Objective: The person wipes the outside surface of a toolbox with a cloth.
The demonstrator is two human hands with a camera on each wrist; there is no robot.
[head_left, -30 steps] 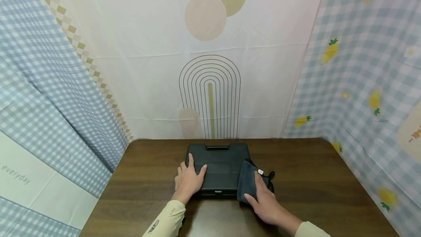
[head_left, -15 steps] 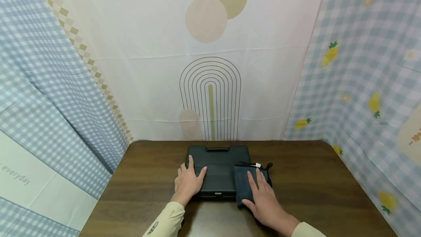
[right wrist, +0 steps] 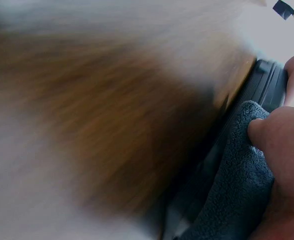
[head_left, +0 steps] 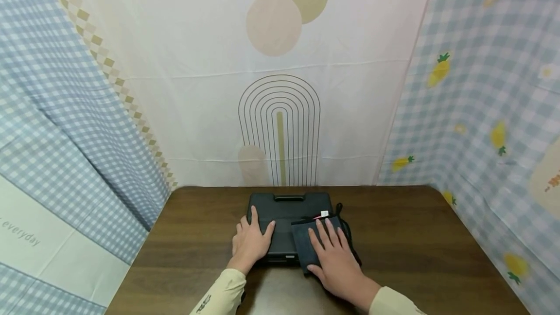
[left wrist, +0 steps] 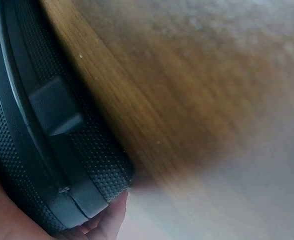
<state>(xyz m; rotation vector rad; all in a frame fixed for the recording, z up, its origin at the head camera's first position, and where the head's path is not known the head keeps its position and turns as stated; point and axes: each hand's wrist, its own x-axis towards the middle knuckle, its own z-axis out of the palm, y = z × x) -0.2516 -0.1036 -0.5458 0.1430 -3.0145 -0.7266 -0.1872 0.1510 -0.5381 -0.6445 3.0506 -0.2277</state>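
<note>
A black hard plastic carrying case [head_left: 282,237] lies on the table with its handle towards the back. My left hand [head_left: 251,242] holds the case's left side; in the left wrist view, fingers wrap round a corner of its textured wall [left wrist: 98,162]. A latch-like block [left wrist: 57,106] juts from that wall. Spread nearly straight, the fingers of my right hand [head_left: 337,261] press a dark blue-grey cloth [head_left: 302,242] onto the right part of the lid. The cloth has a white tag [head_left: 324,214] and a black cord, and in the right wrist view its fluffy edge [right wrist: 236,170] hangs over the case's front.
The brown wooden table [head_left: 192,237] extends on both sides of the case. A pale printed curtain [head_left: 197,120] hangs behind it, with checked curtains to the left and to the right [head_left: 472,91].
My right hand has slid the cloth leftward across the lid, its fingers going from a bent grip to a flat spread. My left hand stays in place on the case.
</note>
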